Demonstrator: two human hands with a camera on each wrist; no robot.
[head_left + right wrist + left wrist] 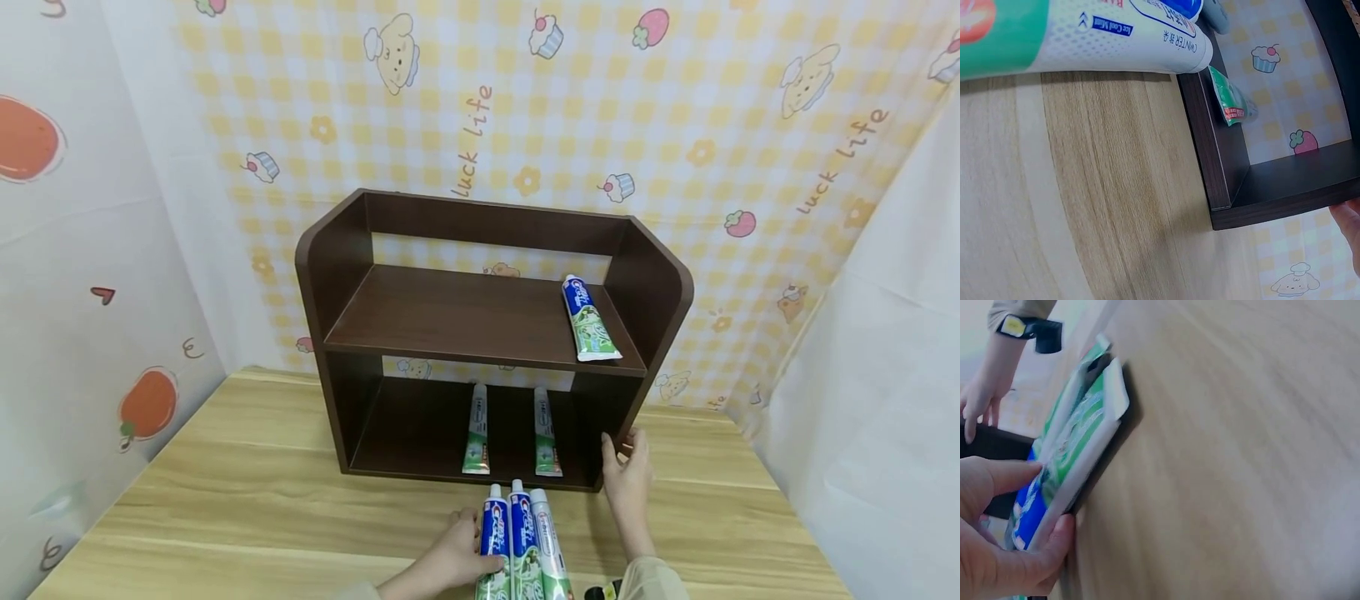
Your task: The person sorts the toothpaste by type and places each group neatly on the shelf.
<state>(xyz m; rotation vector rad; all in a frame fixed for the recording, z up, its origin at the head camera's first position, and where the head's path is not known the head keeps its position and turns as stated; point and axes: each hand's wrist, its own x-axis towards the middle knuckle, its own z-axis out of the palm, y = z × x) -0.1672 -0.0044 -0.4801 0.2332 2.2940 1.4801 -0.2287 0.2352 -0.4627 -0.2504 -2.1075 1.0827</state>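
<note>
Two blue-and-green plastic toothpaste tubes (525, 546) beside white-and-green tube (551, 546), bottom centre of frame; left hand (456, 554) grips row from left, thumb over outermost. Right hand (630, 487), lower right, grips side of dark brown wooden shelf (450, 308), centre. Lone blue-and-green tube (588, 321) on upper tier, two grey-and-green tubes (477, 433) on lower. Pale wood-grain tabletop (247, 483) underneath.

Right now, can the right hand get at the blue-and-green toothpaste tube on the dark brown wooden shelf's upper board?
Probably yes: the right hand would need to release the dark brown side panel, but the upper board is open in front and nothing covers the tube.
</note>
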